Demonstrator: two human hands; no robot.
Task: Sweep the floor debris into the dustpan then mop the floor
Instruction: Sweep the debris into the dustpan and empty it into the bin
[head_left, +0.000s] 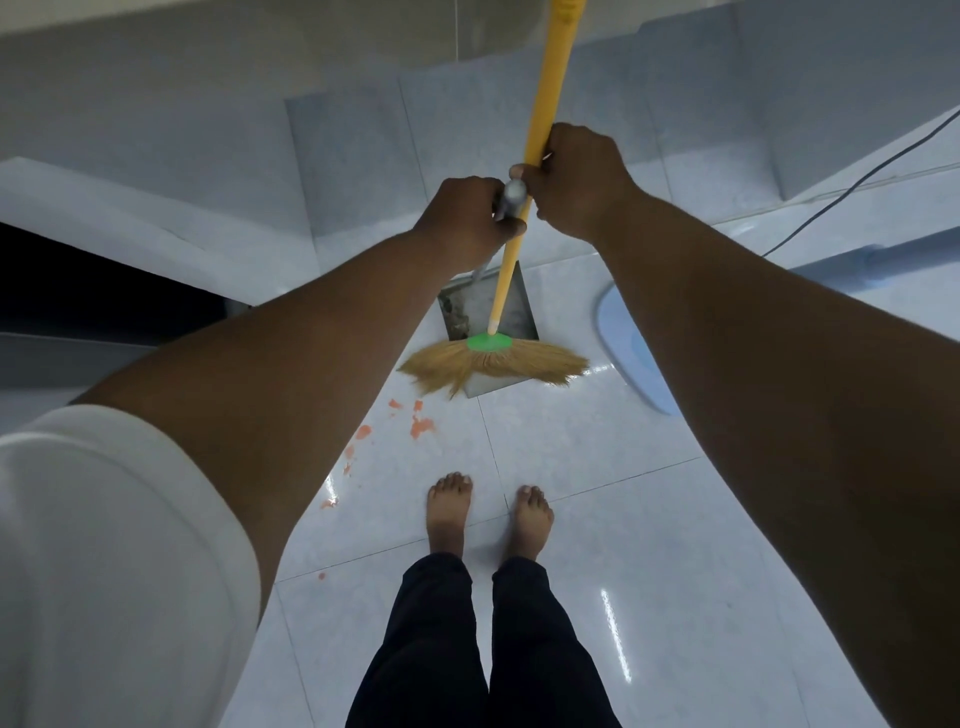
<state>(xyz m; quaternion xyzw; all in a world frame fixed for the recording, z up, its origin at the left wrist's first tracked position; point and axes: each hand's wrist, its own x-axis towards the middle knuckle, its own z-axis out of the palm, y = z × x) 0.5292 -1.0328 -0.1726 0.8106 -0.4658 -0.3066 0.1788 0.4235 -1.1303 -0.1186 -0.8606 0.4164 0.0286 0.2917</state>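
Note:
My right hand (576, 179) grips the yellow broom handle (545, 104). The broom's straw head (493, 366) with a green collar lies across the front lip of the metal dustpan (514, 306), which sits on the white tiled floor. My left hand (462, 221) grips the dustpan's grey upright handle (511, 195), right beside the broom handle. Dark dirt lies along the dustpan's left side. Orange debris (421, 426) is scattered on the tiles just in front of the broom and toward my left side.
A light blue flat mop head (631, 348) lies on the floor at right, its pole (883, 254) running off to the right. A black cable (857, 182) crosses the upper right. My bare feet (488, 514) stand behind the broom. Pale walls or steps rise ahead.

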